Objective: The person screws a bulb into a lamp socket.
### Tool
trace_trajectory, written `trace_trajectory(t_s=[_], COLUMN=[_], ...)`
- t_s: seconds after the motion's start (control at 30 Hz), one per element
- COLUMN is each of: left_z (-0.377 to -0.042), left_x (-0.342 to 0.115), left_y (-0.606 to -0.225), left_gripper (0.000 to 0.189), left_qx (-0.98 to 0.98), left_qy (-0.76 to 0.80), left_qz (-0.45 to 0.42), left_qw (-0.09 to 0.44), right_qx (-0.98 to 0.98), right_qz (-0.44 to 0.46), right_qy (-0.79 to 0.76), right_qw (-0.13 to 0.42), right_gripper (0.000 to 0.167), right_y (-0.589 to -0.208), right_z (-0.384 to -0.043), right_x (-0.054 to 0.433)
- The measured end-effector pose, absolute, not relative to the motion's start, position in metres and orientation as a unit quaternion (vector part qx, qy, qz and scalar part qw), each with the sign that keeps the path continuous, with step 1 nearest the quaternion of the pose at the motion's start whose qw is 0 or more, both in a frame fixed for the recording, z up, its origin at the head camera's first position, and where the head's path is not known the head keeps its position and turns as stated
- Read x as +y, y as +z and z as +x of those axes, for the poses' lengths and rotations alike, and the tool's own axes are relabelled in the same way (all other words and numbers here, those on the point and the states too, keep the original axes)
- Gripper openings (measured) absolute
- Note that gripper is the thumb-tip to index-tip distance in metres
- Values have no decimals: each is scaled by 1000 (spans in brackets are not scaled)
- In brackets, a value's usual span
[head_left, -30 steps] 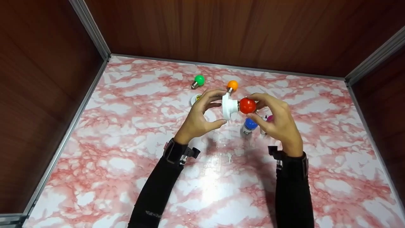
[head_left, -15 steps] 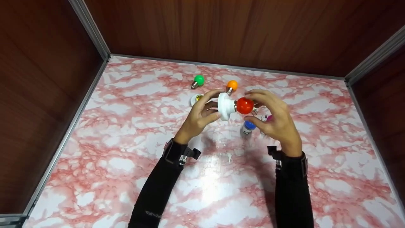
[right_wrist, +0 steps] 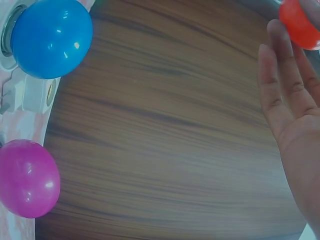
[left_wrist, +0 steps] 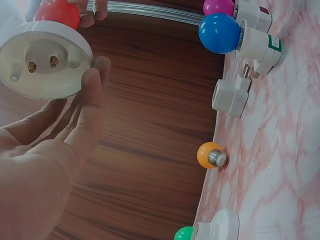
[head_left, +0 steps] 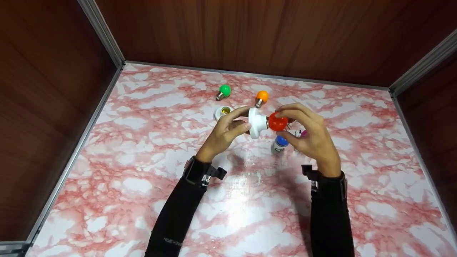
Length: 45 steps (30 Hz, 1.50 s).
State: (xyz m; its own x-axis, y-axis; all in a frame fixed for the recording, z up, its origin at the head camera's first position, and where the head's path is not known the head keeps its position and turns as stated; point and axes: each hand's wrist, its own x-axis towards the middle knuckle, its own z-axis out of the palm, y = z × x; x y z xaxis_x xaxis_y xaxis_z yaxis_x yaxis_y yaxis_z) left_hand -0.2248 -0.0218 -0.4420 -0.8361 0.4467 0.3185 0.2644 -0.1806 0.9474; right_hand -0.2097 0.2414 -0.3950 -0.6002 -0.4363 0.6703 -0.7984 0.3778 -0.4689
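Observation:
My left hand (head_left: 222, 136) grips the flat round base of a white lamp holder (head_left: 257, 123), thumb in front and fingers behind. Two brass screws show inside the base's hollow underside in the left wrist view. A red light bulb (head_left: 278, 123) sits at the holder's mouth, with a little of its metal cap visible between them. The fingertips and thumb of my right hand (head_left: 312, 132) pinch the red globe from the other side. Both objects are held sideways above the table. In the right wrist view, only part of the red bulb (right_wrist: 298, 25) appears, beyond the fingers.
On the marbled table (head_left: 135, 185) lie a green bulb (head_left: 225, 90) and an orange bulb (head_left: 262, 95). A second white lamp holder (head_left: 217, 114) stands near them. Blue (left_wrist: 219, 33) and magenta (left_wrist: 218, 7) bulbs sit in white plug-in holders, beside a white plug adapter (left_wrist: 231, 96). Wooden walls surround the table.
My left thumb has come in onto the holder's base. My right fingers have shifted over the red bulb's globe. The holder and bulb have tilted slightly and moved a little.

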Motion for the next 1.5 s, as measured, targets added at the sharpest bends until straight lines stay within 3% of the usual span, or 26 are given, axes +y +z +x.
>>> trace_trajectory(t_s=[0.27,0.67,1.13,1.3,1.5], left_z=[-225,-225,-226,-226,-224], left_x=[-21,-20,-20,-20,-21], left_y=[-441,-442,-442,-442,-440], left_gripper=[70,74,76,71,64], left_qx=[628,630,649,643,617], left_qy=[721,710,692,702,730], left_qz=[285,316,317,306,289], left_qw=[63,9,-17,-3,53], right_qx=[-809,-811,-824,-823,-808], right_qz=[370,363,348,350,362], right_qy=[404,404,393,389,393], right_qw=[215,218,215,220,248], right_gripper=[44,47,48,55,67], right_y=[-397,-398,-398,-397,-395], right_z=[-210,-210,-209,-210,-211], right_x=[244,245,245,245,242])
